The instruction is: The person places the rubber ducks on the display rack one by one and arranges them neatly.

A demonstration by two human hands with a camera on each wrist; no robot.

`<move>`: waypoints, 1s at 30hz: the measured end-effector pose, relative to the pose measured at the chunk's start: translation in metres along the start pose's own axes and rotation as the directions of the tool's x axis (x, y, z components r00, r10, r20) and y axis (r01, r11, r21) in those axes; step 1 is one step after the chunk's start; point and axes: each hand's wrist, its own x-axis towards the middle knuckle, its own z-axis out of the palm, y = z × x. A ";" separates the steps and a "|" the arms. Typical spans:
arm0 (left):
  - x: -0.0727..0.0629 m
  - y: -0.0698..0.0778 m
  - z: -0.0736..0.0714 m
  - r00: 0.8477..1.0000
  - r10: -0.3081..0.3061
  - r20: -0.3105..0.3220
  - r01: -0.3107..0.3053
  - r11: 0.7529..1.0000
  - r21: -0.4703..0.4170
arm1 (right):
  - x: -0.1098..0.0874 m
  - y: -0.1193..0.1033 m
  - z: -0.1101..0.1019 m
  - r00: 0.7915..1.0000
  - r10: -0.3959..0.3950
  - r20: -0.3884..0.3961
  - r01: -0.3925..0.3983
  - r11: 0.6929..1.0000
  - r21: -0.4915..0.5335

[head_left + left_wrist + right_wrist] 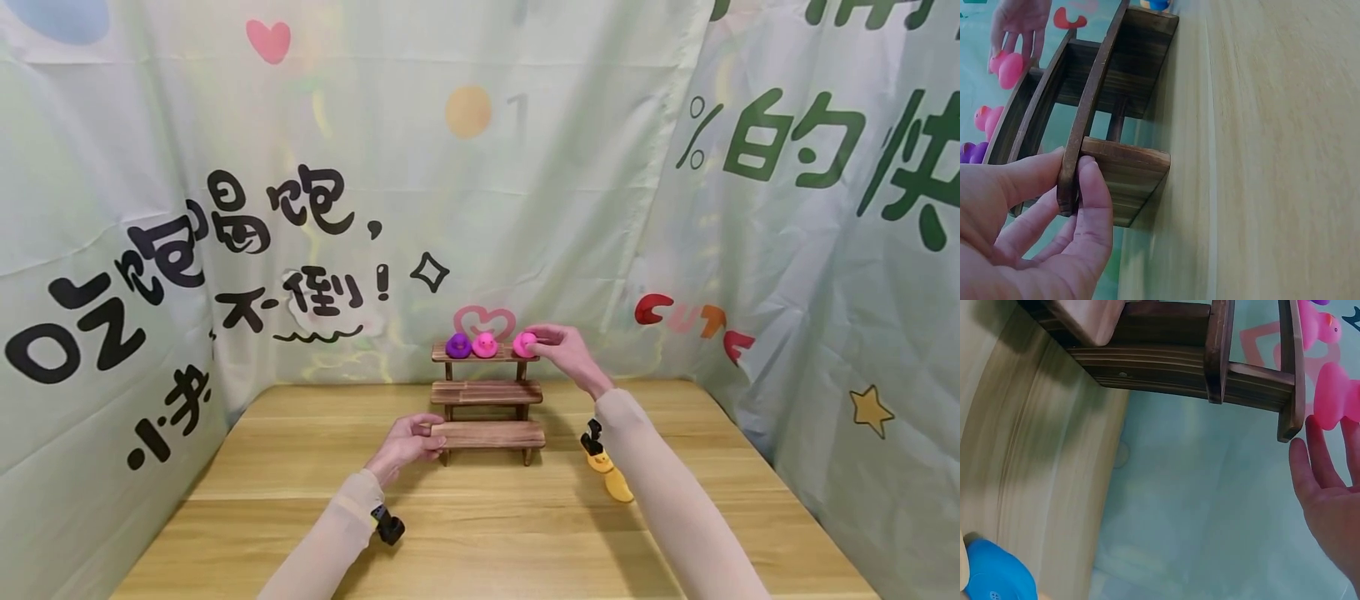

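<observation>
A small three-step wooden stand [487, 435] is on the table. My left hand [405, 446] grips the left end of its lowest step; in the left wrist view the thumb and fingers [1094, 194] pinch the board. At the right end of the top step, my right hand [566, 354] holds a pink rubber duck [522, 344] by its right side. Further left on that step sit another pink rubber duck [485, 345] and a purple rubber duck [458, 346]. The right wrist view shows the held duck [1333, 397] at the fingertips, partly cut off by the frame.
Two yellow rubber ducks [618, 486] lie on the wooden table [480, 533] beside my right forearm, partly hidden. A blue rubber toy [1000, 572] shows in the right wrist view. Printed curtains [525, 183] enclose the table at the back and sides.
</observation>
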 end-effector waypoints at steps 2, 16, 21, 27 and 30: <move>0.000 0.000 0.000 1.000 0.003 0.005 -0.003 1.000 -0.004 | 0.002 -0.002 0.002 1.000 -0.001 -0.002 0.001 1.000 -0.003; -0.003 -0.001 0.001 1.000 0.013 -0.007 -0.013 1.000 0.014 | 0.013 0.005 0.020 0.999 -0.030 0.029 0.030 0.999 0.012; -0.003 -0.001 0.001 1.000 0.009 -0.007 -0.009 1.000 0.005 | 0.014 0.006 0.026 0.999 -0.036 0.034 0.035 0.999 0.022; -0.003 0.000 0.002 1.000 0.009 -0.004 -0.009 1.000 -0.002 | 0.016 0.006 0.026 0.999 -0.030 0.034 0.029 0.999 0.045; -0.003 0.000 0.002 1.000 0.012 -0.003 -0.012 1.000 0.001 | 0.017 0.006 0.026 0.999 -0.032 0.034 0.030 0.999 0.044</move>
